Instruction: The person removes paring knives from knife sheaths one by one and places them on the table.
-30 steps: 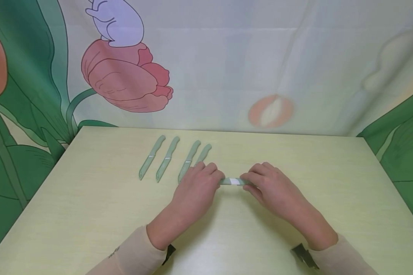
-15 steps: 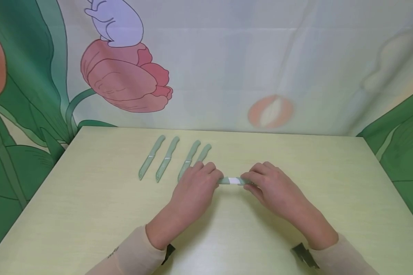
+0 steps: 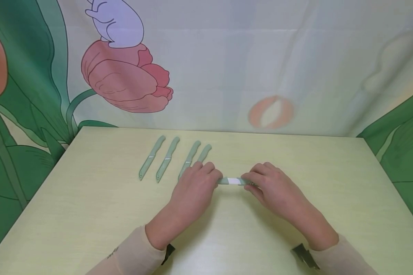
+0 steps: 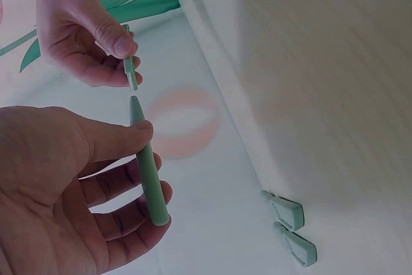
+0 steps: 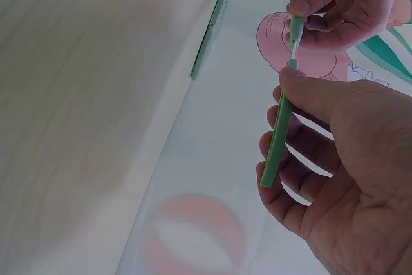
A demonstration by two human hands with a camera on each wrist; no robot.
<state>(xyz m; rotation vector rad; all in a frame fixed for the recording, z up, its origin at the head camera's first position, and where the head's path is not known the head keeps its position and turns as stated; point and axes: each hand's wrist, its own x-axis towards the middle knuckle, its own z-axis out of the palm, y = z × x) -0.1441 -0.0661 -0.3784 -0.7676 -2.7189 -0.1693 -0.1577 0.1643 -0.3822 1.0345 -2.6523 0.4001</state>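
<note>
Over the middle of the table, a small green-handled knife [image 3: 223,181] is held level between both hands. My left hand [image 3: 197,187] grips its handle, thumb on one side and fingers on the other, as the left wrist view shows. The green sheath [image 5: 278,140] on the blade is pinched along its length by my right hand [image 3: 275,187]. Between handle and sheath a short strip of pale blade [image 3: 233,181] is bare. Several more sheathed green knives [image 3: 165,158] lie side by side just left of my left hand, which partly covers the nearest.
The pale wooden table [image 3: 89,206] ends at a back edge. Behind it hangs a curtain [image 3: 206,68] printed with flowers and leaves. Dark straps show under both sleeves.
My left hand has shifted slightly left with the handle, and the bare strip of blade is a little longer. The right hand and the knives on the table stay where they were.
</note>
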